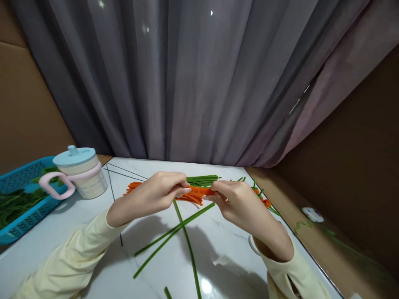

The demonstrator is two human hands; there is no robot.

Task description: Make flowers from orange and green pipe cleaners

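Between my two hands stretches an orange, finely ridged strip (201, 190) that looks like carrot. My left hand (158, 190) pinches its left end between thumb and fingers, and my right hand (238, 203) pinches the right end. Just beneath and behind the hands lie orange carrot sticks (134, 186), partly hidden by my left hand. A bundle of thin green stems (204, 180) rests behind the strip. Loose long green stems (187, 236) cross each other on the white table (149, 286) below my hands.
A blue basket (34, 214) of leafy greens stands at the far left, beside a lidded cup (90, 182) with a pink handle. Small orange pieces with green stems (266, 202) lie beyond my right hand. A white device (312, 214) sits farther right; a grey curtain (199, 83) hangs behind.
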